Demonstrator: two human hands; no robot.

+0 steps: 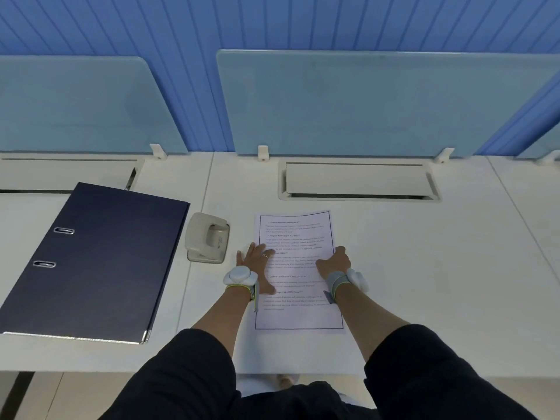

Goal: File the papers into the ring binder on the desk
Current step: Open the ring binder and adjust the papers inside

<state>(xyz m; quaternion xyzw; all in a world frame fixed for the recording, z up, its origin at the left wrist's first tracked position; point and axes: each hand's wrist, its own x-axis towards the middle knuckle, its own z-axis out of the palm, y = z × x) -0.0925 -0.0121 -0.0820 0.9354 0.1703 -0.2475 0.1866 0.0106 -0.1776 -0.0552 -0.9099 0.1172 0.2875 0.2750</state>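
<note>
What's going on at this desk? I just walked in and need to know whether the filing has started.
Not yet. A person has both hands on the printed papers lying flat on the desk: the left hand at the left edge, the right hand at the right edge. The dark ring binder lies closed to the left, with a hole punch between it and the papers.

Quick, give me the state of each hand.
Left hand: open, flat on the white printed paper sheet.
Right hand: fingers curled at the sheet's right edge; grip cannot be told.
</note>
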